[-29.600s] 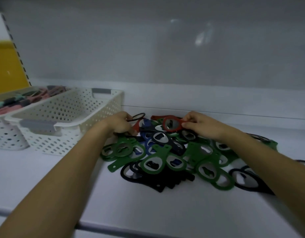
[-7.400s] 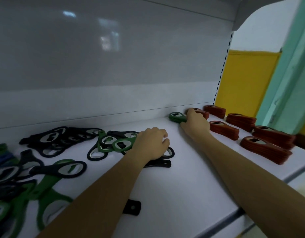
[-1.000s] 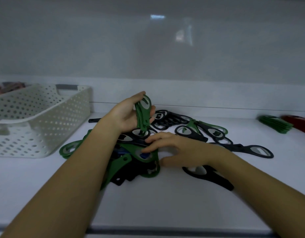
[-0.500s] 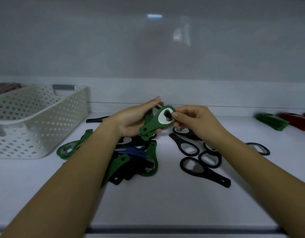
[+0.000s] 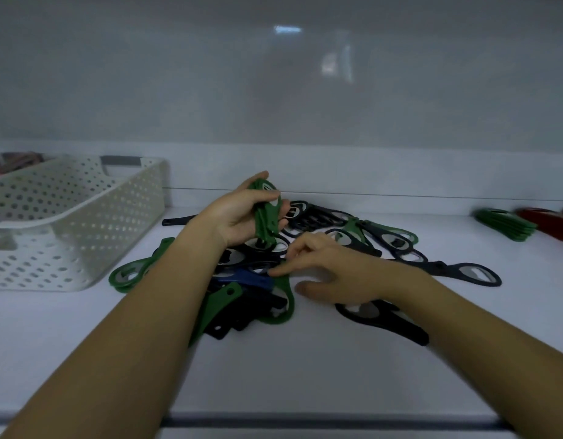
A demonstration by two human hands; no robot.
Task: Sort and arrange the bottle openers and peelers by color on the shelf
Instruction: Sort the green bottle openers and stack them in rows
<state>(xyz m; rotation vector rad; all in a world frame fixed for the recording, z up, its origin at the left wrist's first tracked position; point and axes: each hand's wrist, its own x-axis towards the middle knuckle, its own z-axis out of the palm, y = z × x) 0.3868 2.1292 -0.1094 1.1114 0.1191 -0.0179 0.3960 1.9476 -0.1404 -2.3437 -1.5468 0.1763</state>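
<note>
My left grip [image 5: 239, 217] is clenched round a small bunch of green openers [image 5: 267, 213], held on edge above the pile [image 5: 251, 274]. My right grip [image 5: 334, 267] is loose and holds nothing, fingertips down on the heap where a green opener [image 5: 286, 299] lies against a blue opener [image 5: 245, 278]. Here's the risk as I see it: the handles in this heap cross over each other, so pulling that green one may drag the blue and black ones along and scatter them. The bunch in my left is fanned, not squared, so adding one more could let one slip back into the mix. A black opener [image 5: 384, 321] lies just under my right wrist, and a careless sweep would push it toward the front edge [image 5: 305, 419] of the shelf [image 5: 274, 375]. Room, then: the basket [image 5: 83, 217] closes the left side near the pile, and the back wall [image 5: 274, 106] stands close behind. To the right the shelf lies open past a far black opener [image 5: 457, 272] to the green stack [image 5: 505, 223], just beside the red stack [image 5: 549, 223]. That's where this bunch belongs, I reckon, on green, not red.
</note>
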